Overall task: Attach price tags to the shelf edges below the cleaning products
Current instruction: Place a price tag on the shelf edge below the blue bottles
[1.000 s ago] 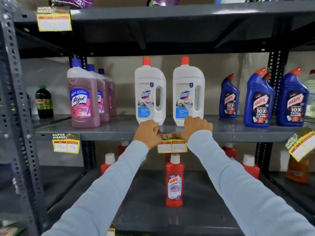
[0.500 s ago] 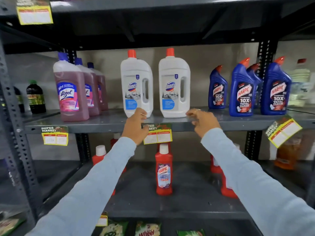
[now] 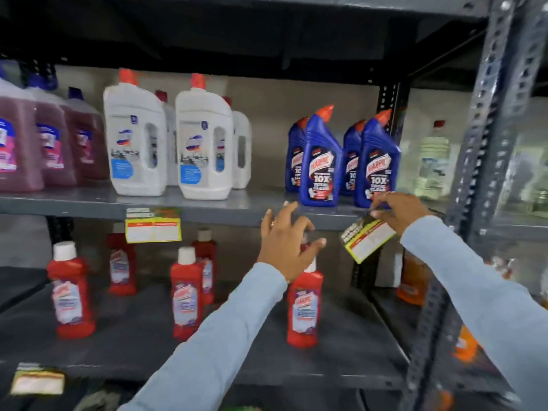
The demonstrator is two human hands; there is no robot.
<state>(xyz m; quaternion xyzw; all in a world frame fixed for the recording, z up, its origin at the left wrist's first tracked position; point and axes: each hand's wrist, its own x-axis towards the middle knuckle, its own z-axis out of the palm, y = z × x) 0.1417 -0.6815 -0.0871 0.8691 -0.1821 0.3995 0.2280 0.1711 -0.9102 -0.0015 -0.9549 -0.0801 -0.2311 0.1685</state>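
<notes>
Because the whole view is smeared by motion, the print on both price tags is unreadable, and the pink bottles [image 3: 44, 137] at nine o'clock run off the left edge; three of them show. A pale bottle [image 3: 431, 161] at three o'clock is a blur behind the perforated upright [image 3: 489, 149].

The right hand [image 3: 400, 212] pinches the top corner of a tilted price tag [image 3: 366, 240] at the front lip of the middle shelf [image 3: 225, 213], just below the blue bottles [image 3: 320, 161]; whether the tag is stuck to the edge cannot be told. The left hand [image 3: 286, 238] hovers at the tag's nine o'clock, fingers spread wide and holding nothing, and it covers the neck of one red bottle [image 3: 304, 307].

A second price tag [image 3: 152, 226] hangs level from the same lip, under the white bottles [image 3: 169, 143]. Two white bottles stand in front, with two more partly hidden behind. Four blue bottles stand in two pairs, the rear ones half masked. Five red bottles are on the lower shelf [image 3: 133, 345]. A further label [image 3: 37, 381] at seven o'clock is too blurred to read.
</notes>
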